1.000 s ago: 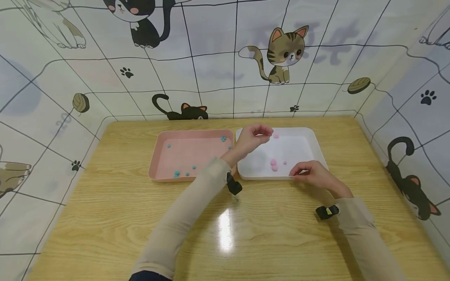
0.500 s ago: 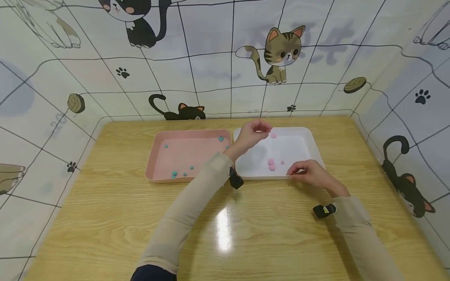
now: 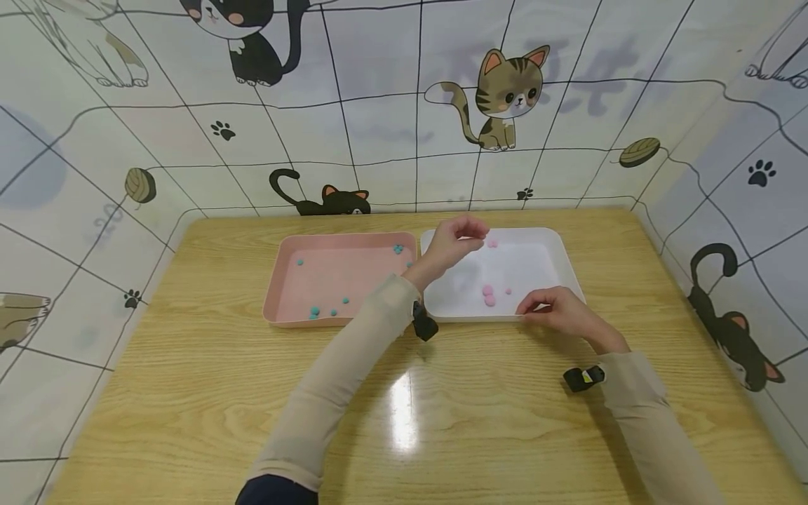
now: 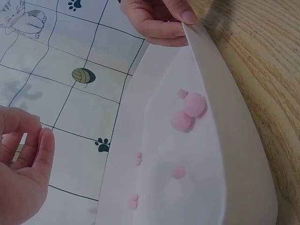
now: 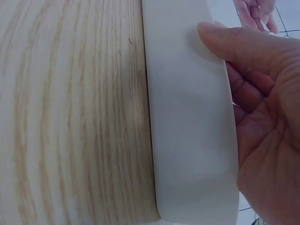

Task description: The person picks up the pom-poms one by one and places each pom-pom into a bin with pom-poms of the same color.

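Note:
My right hand (image 3: 562, 312) pinches the front rim of a white tray (image 3: 533, 270), thumb on the outer wall and fingers inside, as the right wrist view shows. Over the tray's back left part hovers my left hand (image 3: 457, 242), its fingers loosely curled and nothing visible between them. Several small pink pom-poms (image 4: 194, 104) lie in the white tray, some clustered near the front wall, others towards the back. To the left stands a pink tray (image 3: 328, 270) with small teal pom-poms (image 3: 315, 311) scattered in it; my left forearm covers its front right corner.
Both trays stand side by side on a wooden table (image 3: 480, 414), near its back edge. A cloth with printed cats (image 3: 511, 98) and grid lines walls the table at the back and on both sides.
The whole head view has shifted slightly. Both hands keep their places at the white tray, and the pom-poms lie where they were.

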Available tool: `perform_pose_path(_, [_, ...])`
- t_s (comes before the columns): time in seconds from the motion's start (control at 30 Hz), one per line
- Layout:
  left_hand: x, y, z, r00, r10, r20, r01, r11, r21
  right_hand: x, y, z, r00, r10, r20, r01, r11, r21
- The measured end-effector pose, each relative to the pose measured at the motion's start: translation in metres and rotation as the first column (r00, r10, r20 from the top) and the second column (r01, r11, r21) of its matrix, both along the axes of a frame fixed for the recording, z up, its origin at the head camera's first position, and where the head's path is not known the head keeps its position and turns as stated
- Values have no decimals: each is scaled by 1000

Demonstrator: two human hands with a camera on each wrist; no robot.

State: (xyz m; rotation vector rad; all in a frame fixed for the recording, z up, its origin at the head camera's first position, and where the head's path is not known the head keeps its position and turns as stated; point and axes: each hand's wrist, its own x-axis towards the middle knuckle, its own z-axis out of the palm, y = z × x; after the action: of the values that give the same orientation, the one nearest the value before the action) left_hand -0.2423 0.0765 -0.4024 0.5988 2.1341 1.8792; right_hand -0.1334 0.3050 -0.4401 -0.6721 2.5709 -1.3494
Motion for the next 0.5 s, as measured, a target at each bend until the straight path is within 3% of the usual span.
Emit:
perform_pose_path(0.33, [14,-19,-2,995,90,-39,-92,994,-62,-1,-1,-1,1000,-9,-21,9,1000,27])
perform_pose_path(0.5, [22,-30,-9,993,117,-26,-119,990,-78,3,-1,0,995,1,-96,2,1000,30])
